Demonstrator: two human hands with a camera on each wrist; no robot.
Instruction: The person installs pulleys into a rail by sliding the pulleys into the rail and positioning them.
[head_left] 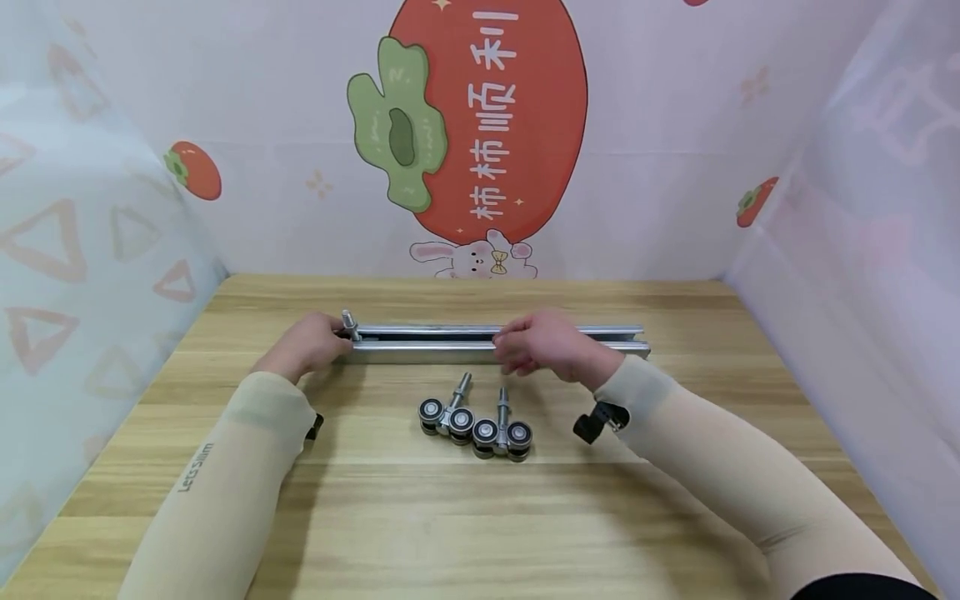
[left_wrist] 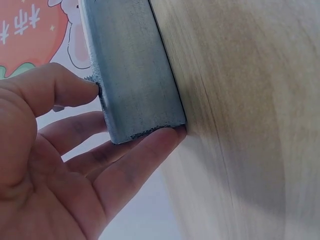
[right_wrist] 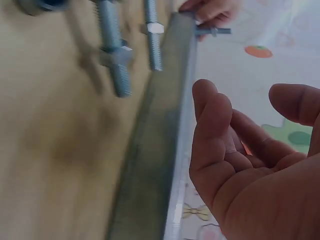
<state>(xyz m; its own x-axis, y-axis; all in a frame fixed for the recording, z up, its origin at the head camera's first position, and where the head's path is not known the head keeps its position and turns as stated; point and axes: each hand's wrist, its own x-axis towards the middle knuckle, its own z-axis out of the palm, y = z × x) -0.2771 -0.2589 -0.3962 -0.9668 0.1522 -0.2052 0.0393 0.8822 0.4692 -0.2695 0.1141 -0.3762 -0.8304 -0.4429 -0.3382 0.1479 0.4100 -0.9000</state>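
Note:
A silver metal channel rail (head_left: pixel 423 353) lies lengthwise across the table, its slot facing up. At its left end my left hand (head_left: pixel 311 342) grips the rail, thumb by the top edge and fingers against the end face (left_wrist: pixel 150 131). A threaded bolt (head_left: pixel 348 323) with a nut sticks up from the slot there; whatever is below it inside the rail is hidden. My right hand (head_left: pixel 546 343) hovers over the right half of the rail with loosely bent fingers and holds nothing. In the right wrist view, a gap shows between its thumb and fingers (right_wrist: pixel 212 130).
Two hanger rollers, a left one (head_left: pixel 447 419) and a right one (head_left: pixel 502 433), lie in front of the rail, bolts pointing away from me. The wooden table (head_left: pixel 420 525) meets a printed cloth backdrop (head_left: pixel 645 167) behind and at both sides.

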